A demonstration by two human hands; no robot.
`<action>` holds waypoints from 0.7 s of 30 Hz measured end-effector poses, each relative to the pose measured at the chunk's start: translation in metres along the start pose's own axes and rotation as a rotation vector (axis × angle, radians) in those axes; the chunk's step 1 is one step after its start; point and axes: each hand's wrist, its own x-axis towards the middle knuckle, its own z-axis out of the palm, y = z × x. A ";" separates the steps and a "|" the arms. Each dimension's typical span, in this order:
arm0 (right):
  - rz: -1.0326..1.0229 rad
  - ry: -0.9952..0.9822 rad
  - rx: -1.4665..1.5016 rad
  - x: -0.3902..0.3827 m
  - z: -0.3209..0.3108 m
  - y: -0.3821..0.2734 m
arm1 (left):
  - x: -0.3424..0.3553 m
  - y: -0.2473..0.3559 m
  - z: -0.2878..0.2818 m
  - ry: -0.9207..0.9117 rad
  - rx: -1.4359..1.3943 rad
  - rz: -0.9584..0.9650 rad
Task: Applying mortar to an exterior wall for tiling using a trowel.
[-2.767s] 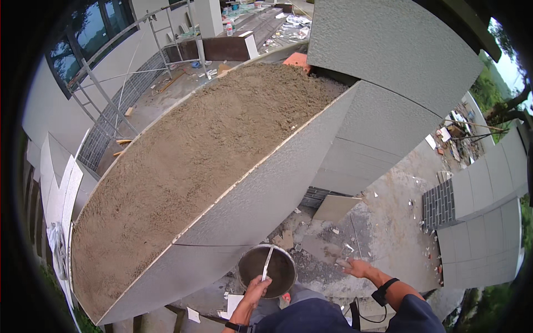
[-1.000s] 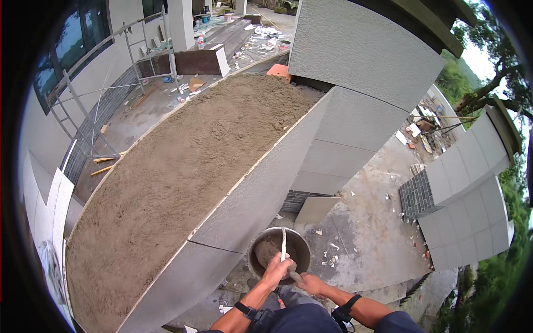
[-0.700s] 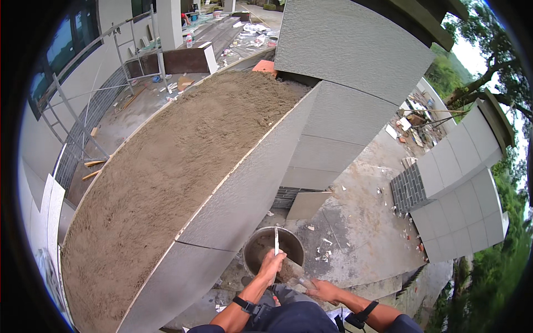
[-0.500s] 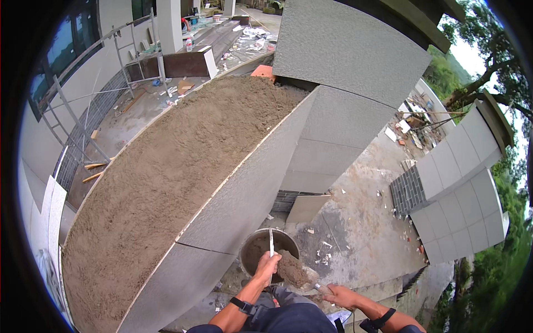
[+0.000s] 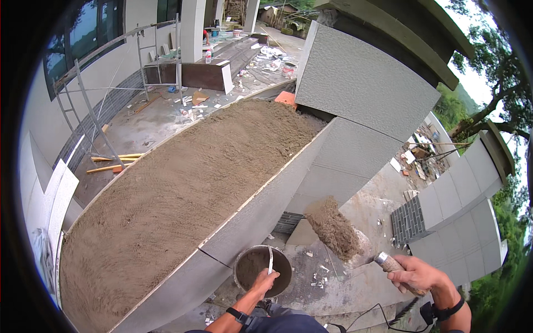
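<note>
My left hand (image 5: 262,284) is closed on the pale strap handle (image 5: 270,258) of a round bucket (image 5: 283,273) with grey-brown mortar inside, low at bottom centre. My right hand (image 5: 417,278), at lower right, grips a wooden-handled trowel (image 5: 395,265); a heaped lump of mortar (image 5: 336,230) rests on its blade, raised right of and above the bucket. Left of both hands, a long curved planter-like top (image 5: 250,190) is filled with rough, damp mortar (image 5: 177,194), edged by grey textured panels (image 5: 280,191).
A tiled pillar (image 5: 366,72) rises at the far end, an orange brick (image 5: 286,99) beside it. Metal scaffolding (image 5: 94,108), timber strips (image 5: 111,166) and scattered debris (image 5: 272,53) lie beyond at left and back. A second tiled structure (image 5: 455,188) stands at right, with trees behind.
My right hand has lifted the loaded trowel out of the bucket, up and to the right. My left hand stays on the bucket handle. The view has tilted slightly upward.
</note>
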 end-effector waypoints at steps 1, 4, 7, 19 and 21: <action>-0.053 0.017 0.069 -0.008 -0.009 -0.018 | -0.001 -0.001 -0.003 0.003 -0.006 0.011; -0.209 0.043 0.185 -0.005 -0.033 -0.063 | -0.003 -0.006 -0.009 -0.047 0.016 -0.047; -0.358 0.020 0.287 0.024 -0.052 -0.112 | -0.007 -0.018 -0.023 -0.036 0.043 -0.047; -0.598 -0.248 0.890 0.303 -0.064 -0.277 | -0.027 -0.034 -0.020 -0.074 0.069 -0.090; -0.646 -0.091 1.149 0.350 -0.066 -0.288 | -0.039 -0.027 -0.007 -0.115 0.024 -0.026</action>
